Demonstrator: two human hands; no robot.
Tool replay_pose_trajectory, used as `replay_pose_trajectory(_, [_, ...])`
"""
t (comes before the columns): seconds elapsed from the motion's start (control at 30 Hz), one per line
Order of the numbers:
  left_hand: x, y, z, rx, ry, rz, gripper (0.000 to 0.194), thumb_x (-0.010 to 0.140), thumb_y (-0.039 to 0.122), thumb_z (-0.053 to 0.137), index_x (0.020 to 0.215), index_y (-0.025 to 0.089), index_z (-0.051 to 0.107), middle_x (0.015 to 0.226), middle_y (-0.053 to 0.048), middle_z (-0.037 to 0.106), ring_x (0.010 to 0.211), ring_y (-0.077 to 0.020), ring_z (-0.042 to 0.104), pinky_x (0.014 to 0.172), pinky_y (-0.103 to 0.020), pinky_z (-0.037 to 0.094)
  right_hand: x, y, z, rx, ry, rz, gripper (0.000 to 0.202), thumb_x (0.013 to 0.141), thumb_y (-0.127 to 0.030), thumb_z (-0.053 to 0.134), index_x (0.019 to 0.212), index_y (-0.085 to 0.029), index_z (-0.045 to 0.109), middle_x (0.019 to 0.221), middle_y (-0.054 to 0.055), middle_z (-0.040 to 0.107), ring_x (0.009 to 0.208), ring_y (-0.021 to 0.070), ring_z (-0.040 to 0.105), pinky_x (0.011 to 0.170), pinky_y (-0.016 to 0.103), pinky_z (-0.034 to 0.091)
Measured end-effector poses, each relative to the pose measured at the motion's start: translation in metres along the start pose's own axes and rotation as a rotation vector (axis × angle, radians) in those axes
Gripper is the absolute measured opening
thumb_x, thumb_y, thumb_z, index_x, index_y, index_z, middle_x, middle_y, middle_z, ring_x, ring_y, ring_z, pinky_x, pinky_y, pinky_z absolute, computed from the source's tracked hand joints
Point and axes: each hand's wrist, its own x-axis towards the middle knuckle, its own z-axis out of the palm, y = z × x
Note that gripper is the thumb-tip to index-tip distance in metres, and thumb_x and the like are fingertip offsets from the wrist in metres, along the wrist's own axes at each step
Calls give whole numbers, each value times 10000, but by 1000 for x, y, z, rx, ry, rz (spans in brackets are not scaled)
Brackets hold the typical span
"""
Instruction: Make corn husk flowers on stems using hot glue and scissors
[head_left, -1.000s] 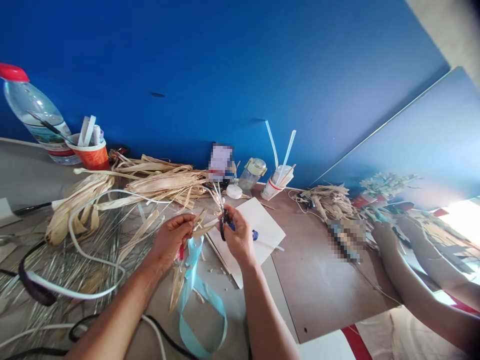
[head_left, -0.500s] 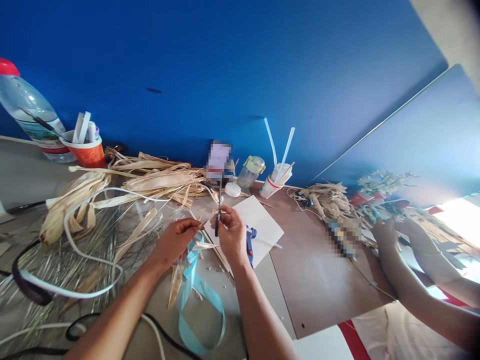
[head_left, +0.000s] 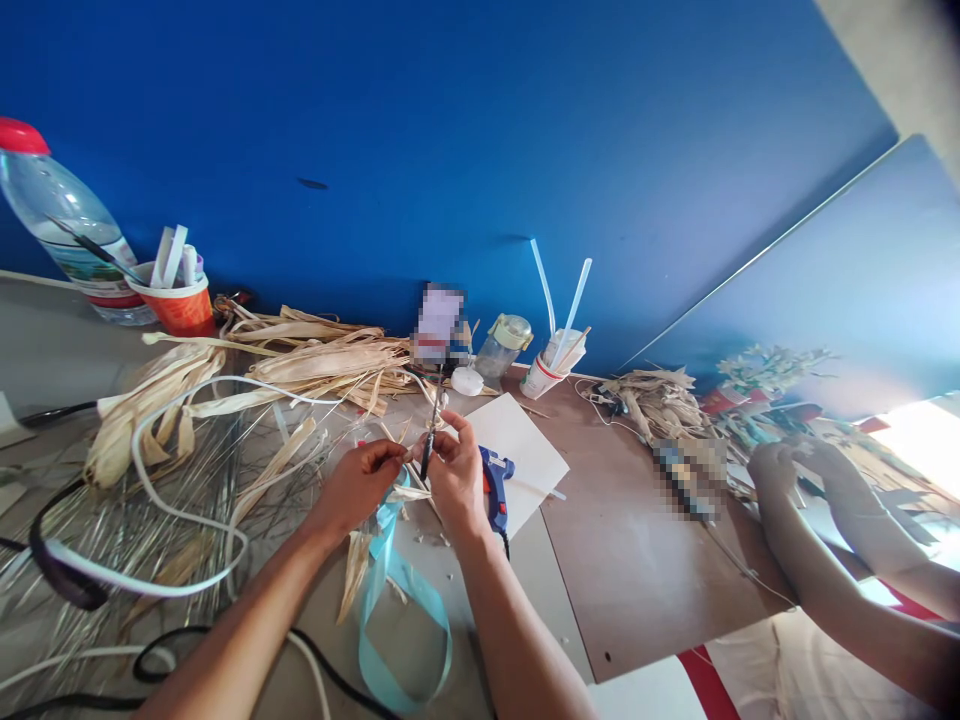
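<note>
My left hand [head_left: 367,478] is closed in a pinch on a small pale piece, its kind too small to tell. Close beside it, my right hand [head_left: 454,475] is closed round a slim dark-and-silver tool [head_left: 430,440] that points up and away; whether it is tweezers or scissors I cannot tell. The hands almost meet over the table. A light blue ribbon [head_left: 409,590] hangs in a loop below them, near a pale corn husk strip [head_left: 411,493]. A blue glue gun [head_left: 496,490] lies right of my right hand, partly on a white sheet [head_left: 525,450].
Dried corn husks [head_left: 330,360] and thin wires [head_left: 187,480] cover the left, crossed by a white cable [head_left: 142,465]. Behind stand a bottle [head_left: 71,220], an orange cup [head_left: 180,305], a jar [head_left: 502,350] and a cup with glue sticks [head_left: 544,375]. Another person's arms [head_left: 825,540] are at right.
My right hand has shifted slightly with the tool, which tilts a little more. My left hand stays near it, fingers still pinched. The glue gun shows more fully.
</note>
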Motion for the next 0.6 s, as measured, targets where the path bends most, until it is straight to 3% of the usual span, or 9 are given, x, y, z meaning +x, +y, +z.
replay_pose_trajectory(0.2, [1,-3,1,-26,15,0,94,657,280,643,692,202,681,446,51,482,391,-96,382,404,-212,260,2,-4,0,170,14,30,430,685,-197,660,1046,-217,427,659,-70,608,583,104,561,595,237,427])
replay_pose_trajectory(0.4, [1,-6,1,-165,-106,-69,268,686,415,697,797,173,666,567,41,529,431,-68,370,419,-193,250,2,2,1,188,20,-17,435,686,-196,661,1047,-221,420,652,-72,605,586,116,574,567,236,412])
replay_pose_trajectory(0.6, [3,-7,0,-177,27,-23,203,674,356,690,721,160,666,501,51,478,462,-78,401,447,-185,284,1,0,2,177,14,11,400,695,-217,658,1011,-225,413,660,-68,597,584,106,550,581,236,414])
